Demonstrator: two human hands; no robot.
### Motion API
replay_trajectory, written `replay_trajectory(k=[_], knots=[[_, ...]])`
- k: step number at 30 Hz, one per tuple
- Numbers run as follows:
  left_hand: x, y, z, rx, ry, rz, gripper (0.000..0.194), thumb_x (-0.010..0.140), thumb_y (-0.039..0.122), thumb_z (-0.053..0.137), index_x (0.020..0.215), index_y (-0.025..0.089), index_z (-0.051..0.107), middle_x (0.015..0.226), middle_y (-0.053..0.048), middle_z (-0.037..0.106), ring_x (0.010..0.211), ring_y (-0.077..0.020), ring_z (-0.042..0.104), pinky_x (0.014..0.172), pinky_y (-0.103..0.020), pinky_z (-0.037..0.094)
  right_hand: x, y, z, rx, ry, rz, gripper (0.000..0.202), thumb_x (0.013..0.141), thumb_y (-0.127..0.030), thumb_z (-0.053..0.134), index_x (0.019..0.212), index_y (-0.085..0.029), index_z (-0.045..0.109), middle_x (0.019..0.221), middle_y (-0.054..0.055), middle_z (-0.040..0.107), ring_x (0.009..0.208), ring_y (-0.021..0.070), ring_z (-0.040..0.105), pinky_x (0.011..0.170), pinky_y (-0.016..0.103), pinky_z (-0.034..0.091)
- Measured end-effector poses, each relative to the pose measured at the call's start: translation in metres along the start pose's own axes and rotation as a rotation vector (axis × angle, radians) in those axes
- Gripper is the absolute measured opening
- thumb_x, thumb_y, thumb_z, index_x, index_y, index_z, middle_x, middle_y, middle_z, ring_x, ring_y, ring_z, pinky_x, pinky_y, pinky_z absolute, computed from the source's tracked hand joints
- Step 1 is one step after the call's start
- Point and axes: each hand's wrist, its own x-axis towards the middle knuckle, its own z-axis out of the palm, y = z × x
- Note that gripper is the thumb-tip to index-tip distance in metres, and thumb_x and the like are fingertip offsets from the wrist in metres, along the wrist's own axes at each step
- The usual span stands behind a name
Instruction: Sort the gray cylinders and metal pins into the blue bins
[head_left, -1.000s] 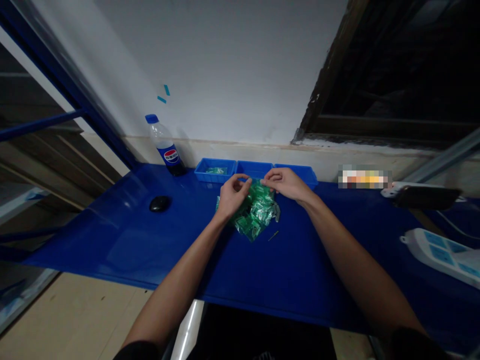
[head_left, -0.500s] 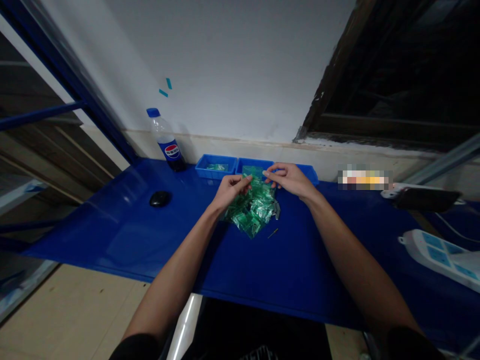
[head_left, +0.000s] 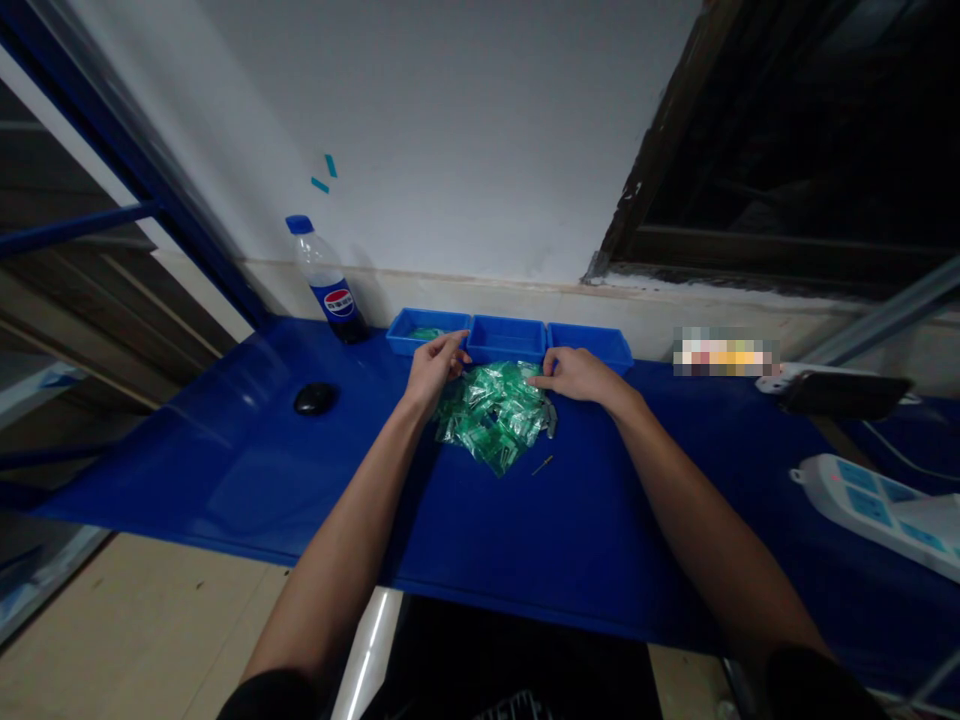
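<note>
A heap of small green plastic bags [head_left: 501,420] lies on the blue table, with small dark parts showing inside some. My left hand [head_left: 433,370] is at the heap's far left, before the left blue tray [head_left: 397,345]. Its index finger stretches toward the middle blue tray [head_left: 508,350], and I see nothing held. My right hand [head_left: 581,375] rests by the heap's right edge, thumb and index finger apart at the bags; its other fingers are partly hidden. Grey pieces [head_left: 552,420] lie beside the heap, and a thin screwdriver-like piece [head_left: 542,465] lies nearer me.
A right blue tray [head_left: 592,345] completes the row along the wall. To the left are a cola bottle [head_left: 337,295] and a black mouse [head_left: 315,399]. A phone [head_left: 847,395] and a white power strip [head_left: 874,500] are at the right.
The green bag raised between my hands is no longer held up, and the middle tray shows fully. My left hand has moved left; my right hand has lowered slightly to the heap.
</note>
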Motion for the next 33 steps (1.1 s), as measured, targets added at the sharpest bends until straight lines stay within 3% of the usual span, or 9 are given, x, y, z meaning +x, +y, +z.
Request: replay_trajectory(k=[4, 9, 19, 23, 25, 29, 33], knots=[[-0.011, 0.005, 0.010, 0.128, -0.103, 0.091, 0.041, 0.082, 0.055, 0.078, 0.094, 0.016, 0.082, 0.067, -0.002, 0.067, 0.049, -0.0088, 0.049, 0.047, -0.022, 0.034, 0.004, 0.001, 0.000, 0.140, 0.011, 0.028, 0.022, 0.076, -0.040, 0.081, 0.077, -0.023, 0.067, 0.072, 0.002, 0.073, 0.069, 0.0207, 0.068, 0.062, 0.030, 0.044], [-0.023, 0.008, 0.022, 0.224, -0.191, 0.121, 0.035, 0.085, 0.049, 0.075, 0.093, 0.016, 0.081, 0.070, -0.004, 0.070, 0.053, -0.0117, 0.056, 0.052, -0.023, 0.042, 0.003, 0.002, -0.003, 0.314, 0.054, 0.031, 0.021, 0.070, -0.033, 0.083, 0.077, -0.022, 0.066, 0.072, 0.001, 0.075, 0.065, 0.0189, 0.068, 0.060, 0.028, 0.045], [-0.020, -0.001, 0.022, 0.305, -0.182, 0.194, 0.035, 0.090, 0.049, 0.071, 0.099, 0.017, 0.079, 0.072, -0.005, 0.072, 0.057, -0.0149, 0.060, 0.056, -0.025, 0.045, -0.002, -0.005, -0.018, 0.509, 0.239, -0.079, 0.039, 0.073, -0.025, 0.080, 0.110, -0.023, 0.068, 0.076, 0.002, 0.075, 0.071, 0.0236, 0.074, 0.067, 0.033, 0.055], [-0.024, 0.003, 0.024, 0.337, -0.200, 0.211, 0.038, 0.091, 0.050, 0.072, 0.109, 0.018, 0.077, 0.076, -0.005, 0.072, 0.059, -0.0153, 0.061, 0.058, -0.025, 0.046, -0.012, -0.019, -0.033, 0.598, 0.324, -0.138, 0.036, 0.076, -0.028, 0.081, 0.110, -0.021, 0.071, 0.081, 0.005, 0.075, 0.078, 0.0242, 0.074, 0.077, 0.038, 0.058], [-0.029, 0.007, 0.026, 0.330, -0.265, 0.213, 0.037, 0.090, 0.051, 0.073, 0.107, 0.019, 0.078, 0.077, -0.005, 0.072, 0.060, -0.0149, 0.061, 0.059, -0.025, 0.045, -0.017, -0.026, -0.037, 0.693, 0.280, -0.159, 0.040, 0.078, -0.033, 0.082, 0.115, -0.022, 0.070, 0.084, 0.005, 0.075, 0.081, 0.0239, 0.074, 0.081, 0.039, 0.059], [-0.036, 0.017, 0.027, 0.314, -0.432, 0.197, 0.042, 0.093, 0.055, 0.068, 0.075, 0.018, 0.074, 0.067, -0.004, 0.067, 0.059, -0.0136, 0.056, 0.059, -0.026, 0.041, -0.020, -0.036, -0.035, 0.827, 0.138, -0.176, 0.047, 0.078, -0.032, 0.084, 0.122, -0.025, 0.068, 0.084, 0.003, 0.075, 0.084, 0.0232, 0.074, 0.083, 0.040, 0.060], [-0.034, 0.018, 0.025, 0.238, -0.430, 0.153, 0.047, 0.091, 0.055, 0.069, 0.063, 0.018, 0.067, 0.063, -0.004, 0.065, 0.057, -0.0129, 0.054, 0.059, -0.026, 0.040, -0.017, -0.036, -0.027, 0.852, 0.074, -0.148, 0.046, 0.081, -0.032, 0.082, 0.125, -0.027, 0.067, 0.085, 0.003, 0.077, 0.084, 0.0232, 0.075, 0.082, 0.040, 0.061]])
